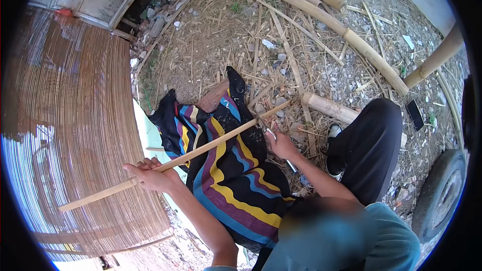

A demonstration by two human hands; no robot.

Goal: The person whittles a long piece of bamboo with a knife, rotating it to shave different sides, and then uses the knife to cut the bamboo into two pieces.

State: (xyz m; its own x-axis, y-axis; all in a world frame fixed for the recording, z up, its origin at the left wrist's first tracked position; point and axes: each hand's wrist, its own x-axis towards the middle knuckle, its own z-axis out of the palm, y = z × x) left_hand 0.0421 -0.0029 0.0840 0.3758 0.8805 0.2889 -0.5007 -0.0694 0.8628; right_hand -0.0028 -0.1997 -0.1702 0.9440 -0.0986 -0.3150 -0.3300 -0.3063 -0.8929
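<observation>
My left hand (151, 174) is wrapped round a long, pale split bamboo strip (211, 143), about a third of the way up from its near-left end. The strip runs diagonally up to the right across a black cloth with yellow, blue and purple stripes (221, 180). In my right hand (281, 146) is a knife (269, 131) with a shiny metal handle poking out below the fist. Its dark blade meets or crosses the strip near the far end; whether it cuts in is too small to tell.
A woven bamboo screen (85, 135) stands at the left. Bamboo poles (321, 7) lie at the upper right, and a shorter bamboo piece (331, 108) beside my knee. A phone (414, 115) and a tyre (441, 195) are at the right. Shavings and rubble litter the ground (201, 45).
</observation>
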